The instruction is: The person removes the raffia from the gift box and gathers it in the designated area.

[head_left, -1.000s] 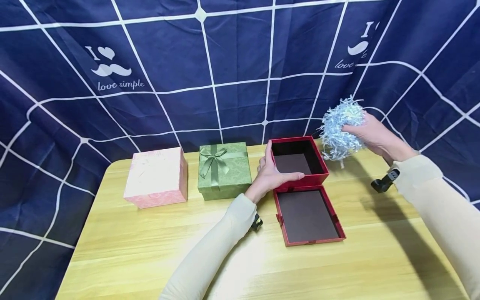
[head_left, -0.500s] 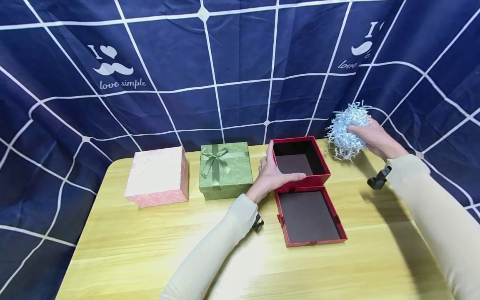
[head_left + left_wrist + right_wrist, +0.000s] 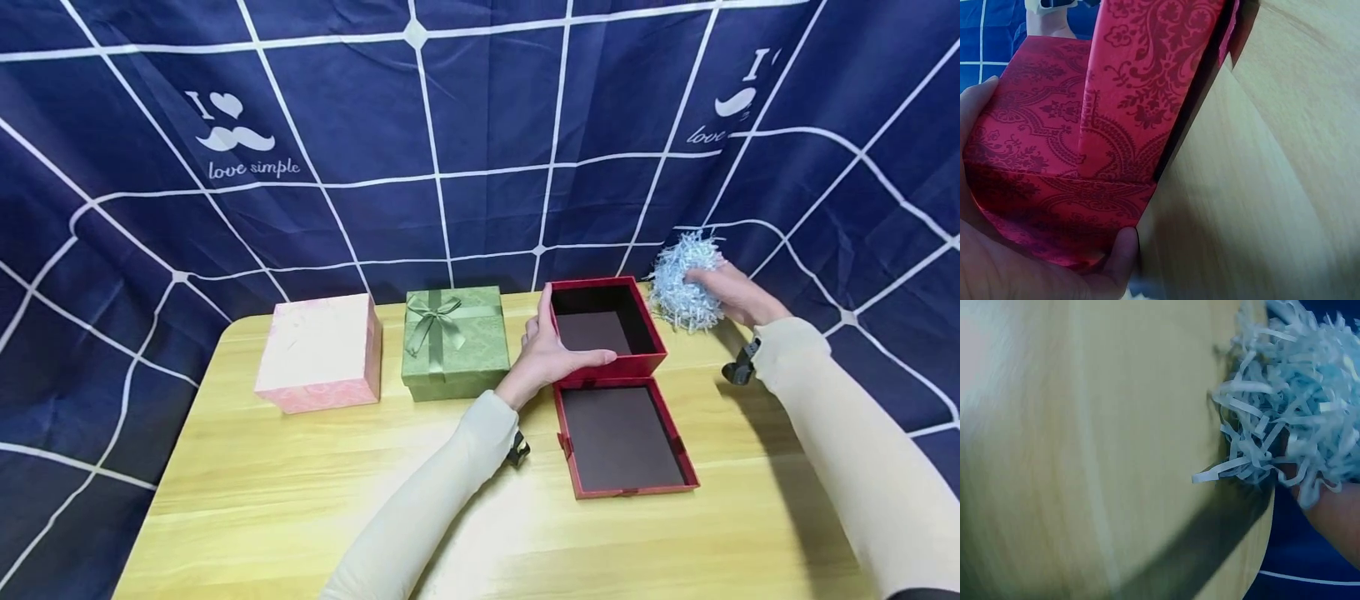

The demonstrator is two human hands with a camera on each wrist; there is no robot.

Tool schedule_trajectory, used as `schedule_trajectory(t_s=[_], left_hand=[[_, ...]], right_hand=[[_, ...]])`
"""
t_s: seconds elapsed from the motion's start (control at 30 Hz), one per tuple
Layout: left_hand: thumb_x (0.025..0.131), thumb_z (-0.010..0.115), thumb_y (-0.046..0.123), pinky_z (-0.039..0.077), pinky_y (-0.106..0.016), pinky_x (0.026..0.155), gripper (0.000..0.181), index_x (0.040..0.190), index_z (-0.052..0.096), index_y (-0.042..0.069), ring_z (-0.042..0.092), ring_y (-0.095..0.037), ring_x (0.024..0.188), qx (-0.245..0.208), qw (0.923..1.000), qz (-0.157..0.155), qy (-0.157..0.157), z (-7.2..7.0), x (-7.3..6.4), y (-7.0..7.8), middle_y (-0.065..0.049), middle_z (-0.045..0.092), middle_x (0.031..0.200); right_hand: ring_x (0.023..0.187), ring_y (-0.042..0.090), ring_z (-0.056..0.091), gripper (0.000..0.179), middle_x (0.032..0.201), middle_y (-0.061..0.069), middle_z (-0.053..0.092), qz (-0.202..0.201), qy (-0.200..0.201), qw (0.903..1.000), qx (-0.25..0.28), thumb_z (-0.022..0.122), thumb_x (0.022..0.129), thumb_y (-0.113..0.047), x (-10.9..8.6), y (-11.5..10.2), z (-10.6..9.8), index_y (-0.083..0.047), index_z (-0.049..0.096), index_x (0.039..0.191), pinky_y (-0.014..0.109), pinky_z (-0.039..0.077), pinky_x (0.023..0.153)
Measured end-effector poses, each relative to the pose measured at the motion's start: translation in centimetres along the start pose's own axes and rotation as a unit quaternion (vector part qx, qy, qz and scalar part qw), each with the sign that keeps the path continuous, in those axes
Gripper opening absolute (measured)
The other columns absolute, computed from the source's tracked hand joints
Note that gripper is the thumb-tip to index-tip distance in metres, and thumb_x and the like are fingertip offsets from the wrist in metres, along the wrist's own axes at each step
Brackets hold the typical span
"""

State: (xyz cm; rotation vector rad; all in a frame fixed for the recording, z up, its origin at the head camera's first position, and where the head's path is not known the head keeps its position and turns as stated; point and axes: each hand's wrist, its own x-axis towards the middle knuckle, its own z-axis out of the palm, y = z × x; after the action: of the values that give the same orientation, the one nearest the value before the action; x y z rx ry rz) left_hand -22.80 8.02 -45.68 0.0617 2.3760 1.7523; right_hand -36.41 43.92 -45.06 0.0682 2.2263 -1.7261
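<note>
At the back right of the table, my right hand (image 3: 738,293) grips a bunch of pale blue shredded paper (image 3: 684,287), low beside the red box. Loose strips (image 3: 1241,464) stick out over the table's edge in the right wrist view. My left hand (image 3: 546,354) holds the red gift box (image 3: 637,365) by its near left corner, thumb along the front and fingers on the left side. The box stands with its top off, showing a dark bare inside. Its patterned red wall (image 3: 1038,119) fills much of the left wrist view. Right in front lies the red lid (image 3: 626,437), inside up.
A green gift box (image 3: 472,346) with a ribbon bow is left of my left hand. Further left stands a pink box (image 3: 322,342). A dark blue gridded curtain (image 3: 360,125) hangs behind the wooden table (image 3: 300,492) and at its sides.
My right hand has come down toward the table with the shredded paper, ending closer to the red box's right side. The left hand keeps its hold on the box.
</note>
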Motion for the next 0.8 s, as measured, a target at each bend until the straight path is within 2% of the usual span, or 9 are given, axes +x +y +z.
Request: schedule_trajectory(t_s=[0.1,0.13,0.2,0.27,0.37,0.47,0.6,0.7,0.8], left_hand=[[0.07,0.104,0.048,0.045,-0.05,0.115,0.146,0.17,-0.002,0.059,0.037,-0.028,0.149,0.004,1.0,-0.004,0.0,-0.02,-0.13,-0.13,-0.009,0.035,0.167],[0.071,0.104,0.047,0.045,-0.05,0.115,0.146,0.17,-0.003,0.059,0.038,-0.028,0.148,0.004,1.0,-0.004,-0.002,-0.05,-0.18,-0.13,-0.009,0.035,0.167],[0.071,0.104,0.047,0.045,-0.05,0.115,0.146,0.17,-0.003,0.059,0.038,-0.029,0.148,0.003,1.0,-0.004,-0.004,-0.04,-0.25,-0.1,-0.01,0.035,0.167],[0.071,0.103,0.048,0.046,-0.05,0.115,0.146,0.169,-0.004,0.06,0.038,-0.028,0.148,0.004,1.0,-0.004,-0.006,-0.01,-0.3,0.03,-0.01,0.036,0.167],[0.07,0.103,0.05,0.047,-0.05,0.114,0.146,0.168,-0.005,0.062,0.039,-0.028,0.147,0.009,0.9999,-0.005,-0.007,0.13,-0.27,0.14,-0.009,0.036,0.166],[0.07,0.103,0.05,0.047,-0.05,0.114,0.146,0.169,-0.004,0.061,0.039,-0.028,0.147,0.008,0.9999,-0.004,-0.008,0.12,-0.28,0.25,-0.009,0.036,0.166],[0.072,0.102,0.05,0.046,-0.051,0.115,0.145,0.17,-0.005,0.057,0.038,-0.029,0.148,0.011,0.9999,0.0,-0.008,-0.03,-0.29,0.31,-0.01,0.034,0.168],[0.074,0.1,0.051,0.044,-0.051,0.117,0.143,0.172,-0.005,0.052,0.036,-0.03,0.152,0.023,0.9997,0.007,-0.008,-0.26,-0.37,0.41,-0.01,0.029,0.172],[0.077,0.097,0.052,0.043,-0.053,0.118,0.14,0.175,-0.002,0.044,0.033,-0.032,0.155,0.042,0.9989,0.019,-0.008,-0.44,-0.66,0.52,-0.011,0.025,0.175]], right_hand=[[0.104,0.001,0.052,0.019,0.115,-0.015,0.053,0.012,-0.014,0.9968,-0.078,0.048,0.116,-0.022,-0.11,0.51,0.03,-0.015,0.049,0.134,0.019,0.049,0.088],[0.106,0.003,0.05,0.022,0.119,-0.011,0.052,0.017,-0.014,0.9947,-0.101,0.046,0.116,-0.025,-0.14,0.54,0.09,-0.013,0.048,0.134,0.019,0.047,0.089],[0.128,0.018,0.049,0.049,0.144,0.006,0.047,0.035,-0.013,0.9901,-0.136,0.044,0.116,-0.034,-0.27,0.47,0.13,-0.002,0.036,0.152,0.029,0.045,0.108],[0.142,0.035,0.038,0.07,0.16,0.025,0.03,0.036,0.004,0.9831,-0.179,0.043,0.115,-0.042,-0.37,0.41,0.11,0.01,0.025,0.157,0.043,0.037,0.12],[0.15,0.054,0.014,0.088,0.167,0.041,-0.001,0.02,0.033,0.9711,-0.236,0.045,0.113,-0.046,-0.47,0.45,-0.01,0.018,0.012,0.162,0.062,0.018,0.125],[0.151,0.055,0.016,0.087,0.167,0.043,0.006,-0.012,0.064,0.9633,-0.26,0.052,0.111,-0.043,-0.37,0.52,0.03,0.012,0.015,0.167,0.062,0.018,0.125],[0.154,0.051,0.017,0.096,0.17,0.04,0.01,-0.04,0.081,0.9666,-0.24,0.061,0.109,-0.036,-0.32,0.37,0.19,0.008,0.001,0.17,0.058,0.016,0.127],[0.151,0.047,0.022,0.094,0.169,0.035,0.017,-0.062,0.093,0.9678,-0.225,0.065,0.108,-0.03,-0.34,0.23,0.37,0.007,0.005,0.169,0.054,0.02,0.125],[0.154,0.046,0.019,0.097,0.172,0.033,0.013,-0.071,0.1,0.9672,-0.222,0.069,0.107,-0.029,-0.75,0.21,0.41,0.004,0.003,0.17,0.053,0.018,0.126]])
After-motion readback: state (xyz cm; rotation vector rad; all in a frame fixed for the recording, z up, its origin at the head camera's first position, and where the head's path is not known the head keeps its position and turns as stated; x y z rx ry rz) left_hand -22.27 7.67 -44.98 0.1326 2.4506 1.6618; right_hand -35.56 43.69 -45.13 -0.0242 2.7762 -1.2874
